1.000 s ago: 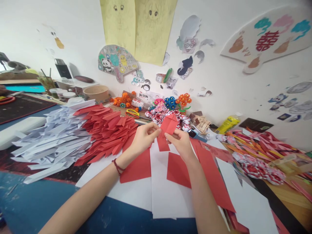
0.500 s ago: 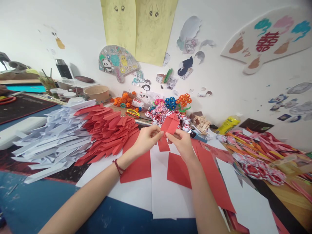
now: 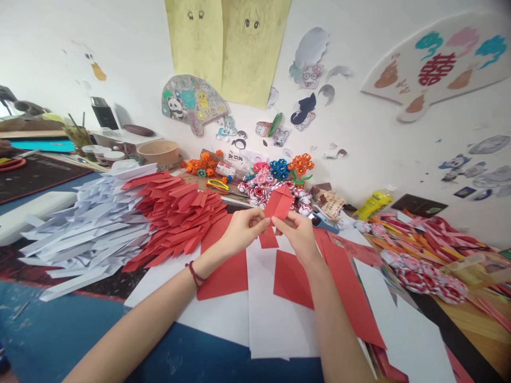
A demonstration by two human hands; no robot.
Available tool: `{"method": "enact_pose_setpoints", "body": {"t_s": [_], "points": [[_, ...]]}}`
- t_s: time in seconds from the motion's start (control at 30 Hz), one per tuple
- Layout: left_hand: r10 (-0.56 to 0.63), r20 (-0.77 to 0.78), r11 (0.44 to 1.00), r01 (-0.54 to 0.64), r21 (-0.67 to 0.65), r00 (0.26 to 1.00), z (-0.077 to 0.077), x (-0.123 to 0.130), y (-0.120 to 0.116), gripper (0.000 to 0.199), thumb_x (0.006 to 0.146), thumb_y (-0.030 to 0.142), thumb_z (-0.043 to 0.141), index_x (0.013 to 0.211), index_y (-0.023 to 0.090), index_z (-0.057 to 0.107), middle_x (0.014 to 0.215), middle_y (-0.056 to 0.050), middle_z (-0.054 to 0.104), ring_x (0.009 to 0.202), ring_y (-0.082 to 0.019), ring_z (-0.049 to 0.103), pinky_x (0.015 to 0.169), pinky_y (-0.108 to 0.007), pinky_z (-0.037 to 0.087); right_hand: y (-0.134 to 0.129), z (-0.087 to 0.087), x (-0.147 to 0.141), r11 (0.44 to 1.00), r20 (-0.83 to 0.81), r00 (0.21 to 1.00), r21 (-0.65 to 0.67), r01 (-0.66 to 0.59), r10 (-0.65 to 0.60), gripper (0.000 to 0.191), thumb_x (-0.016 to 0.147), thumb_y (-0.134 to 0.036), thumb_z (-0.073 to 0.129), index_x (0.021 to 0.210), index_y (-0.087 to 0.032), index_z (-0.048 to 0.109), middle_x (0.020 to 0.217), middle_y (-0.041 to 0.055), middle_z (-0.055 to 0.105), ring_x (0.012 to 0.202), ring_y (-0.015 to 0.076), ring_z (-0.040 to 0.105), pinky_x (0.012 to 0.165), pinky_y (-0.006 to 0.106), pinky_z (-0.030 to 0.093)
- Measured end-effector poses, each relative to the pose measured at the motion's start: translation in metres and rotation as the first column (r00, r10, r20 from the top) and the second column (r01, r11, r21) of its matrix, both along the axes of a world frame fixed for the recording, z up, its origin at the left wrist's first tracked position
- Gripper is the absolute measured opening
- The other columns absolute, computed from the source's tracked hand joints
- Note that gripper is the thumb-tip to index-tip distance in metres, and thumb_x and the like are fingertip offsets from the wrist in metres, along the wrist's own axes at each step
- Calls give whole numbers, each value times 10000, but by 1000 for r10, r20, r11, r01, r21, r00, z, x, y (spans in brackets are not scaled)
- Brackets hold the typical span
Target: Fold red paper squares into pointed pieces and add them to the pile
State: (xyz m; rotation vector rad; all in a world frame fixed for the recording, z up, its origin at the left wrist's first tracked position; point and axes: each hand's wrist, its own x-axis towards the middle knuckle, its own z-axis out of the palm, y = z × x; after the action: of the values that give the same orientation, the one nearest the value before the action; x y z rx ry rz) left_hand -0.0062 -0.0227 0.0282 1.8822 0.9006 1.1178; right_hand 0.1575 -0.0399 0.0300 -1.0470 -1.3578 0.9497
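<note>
A small folded piece of red paper (image 3: 279, 202) is held up over the middle of the table, creased, with a pointed top edge. My left hand (image 3: 248, 226) pinches its lower left side between thumb and finger. On the lower right, my right hand (image 3: 295, 230) grips the same paper with thumb and fingers. Below the hands lies a small red paper strip (image 3: 268, 238) on white sheets (image 3: 281, 335). Larger red sheets lie on either side, one red sheet (image 3: 223, 276) under my left wrist and another red sheet (image 3: 293, 279) by my right forearm.
To the left are heaps of folded white paper pieces (image 3: 91, 223) and folded red paper pieces (image 3: 179, 218). Paper flowers (image 3: 279, 170) stand against the wall. A yellow bottle (image 3: 374, 202) and colourful strips (image 3: 419, 234) lie to the right. A brown bowl (image 3: 158, 153) sits behind.
Both hands keep hold of the red paper in nearly the same place. My left fingers have shifted very slightly; everything else is still.
</note>
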Motion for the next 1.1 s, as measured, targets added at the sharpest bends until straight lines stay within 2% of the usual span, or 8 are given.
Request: {"method": "enact_pose_setpoints", "body": {"t_s": [0.17,0.37,0.47,0.67,0.83,0.93,1.1], "points": [[6,-15,999,-6,38,1000,1,-1,-3,251,879,350,505,724,156,547,622,12,588,543,-81,513,510,-178,374,1,-2,0,1000,-9,1000,-3,6,-6,219,715,-347,727,783,-145,680,632,8,639,547,124,554,540,249,455],[-9,0,1000,9,-12,1000,-2,2,-2,266,882,382,498,749,157,548,641,7,598,548,-87,520,516,-189,383,2,-1,-1,1000,4,1000,9,17,-17,247,699,-383,731,774,-154,678,686,21,660,574,139,566,563,268,462],[-13,-9,1000,13,5,1000,-4,3,-2,280,896,406,472,766,166,533,653,11,584,558,-91,518,516,-195,373,2,-1,0,999,5,999,9,34,-34,262,693,-402,734,759,-156,672,677,20,655,573,141,564,554,269,461],[47,-124,996,-38,75,991,-5,7,-6,236,936,321,392,746,188,437,650,22,543,575,-102,487,559,-221,352,3,-3,-1,998,14,998,7,63,-63,255,713,-386,718,787,-145,680,630,15,637,556,138,555,551,268,461],[79,-192,993,-61,101,978,-7,8,-5,224,945,294,347,741,204,367,623,39,448,540,-107,387,533,-233,304,2,-5,-2,997,11,997,-12,71,-71,252,713,-378,724,776,-140,674,644,20,641,532,125,539,549,269,463],[82,-170,993,-66,99,982,-8,7,-4,217,941,306,363,754,199,389,626,40,448,543,-104,389,527,-228,297,2,-4,-1,998,2,998,-21,63,-63,277,704,-399,734,772,-138,669,642,20,638,530,122,531,544,267,460],[108,-44,990,-103,98,993,-8,5,0,161,922,314,412,836,189,466,681,31,515,593,-99,463,564,-211,335,3,-4,-2,999,-19,1000,-42,0,0,353,708,-460,728,838,-138,664,673,33,649,563,133,556,543,260,456]]}}
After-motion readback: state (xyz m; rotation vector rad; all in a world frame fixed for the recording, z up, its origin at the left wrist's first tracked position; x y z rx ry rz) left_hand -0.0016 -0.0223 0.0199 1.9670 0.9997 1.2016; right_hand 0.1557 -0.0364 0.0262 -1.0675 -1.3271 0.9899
